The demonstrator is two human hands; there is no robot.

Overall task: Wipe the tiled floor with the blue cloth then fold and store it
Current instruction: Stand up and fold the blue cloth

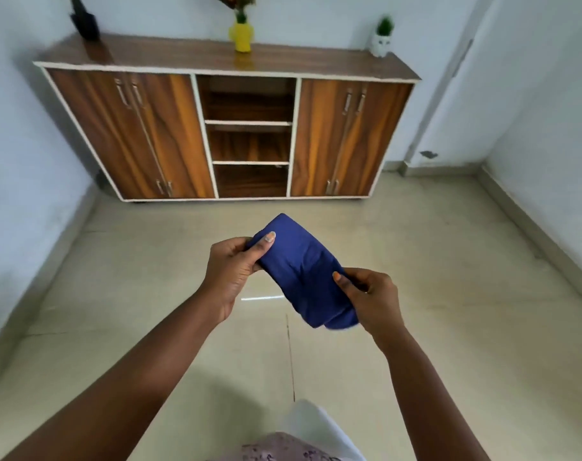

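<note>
Head view: one blue cloth (302,271), folded into a compact bundle, held in the air above the tiled floor (432,311), in front of the cabinet (229,128) and well apart from it. Two hands in frame, both bare-armed. Left hand (231,267) pinches the cloth's upper-left end, thumb on top of the fabric, fingers curled beneath. Right hand (371,297) grips the lower-right end, thumb pressed on the upper face, fingers wrapped behind. Cloth runs diagonally between the two hands, tilted; at the lower edge near the right hand, layered folds show.

Cabinet: one unit, wood grain with white edging, against the back wall. Two pairs of closed doors, one pair either side of a central open bay. Bay has three open shelf compartments stacked vertically; their contents cannot be made out. On the cabinet top, three items: one dark object (85,21) at the left end, one yellow vase (241,36) near the middle, one small white pot (381,44) with a green plant at the right end.
</note>
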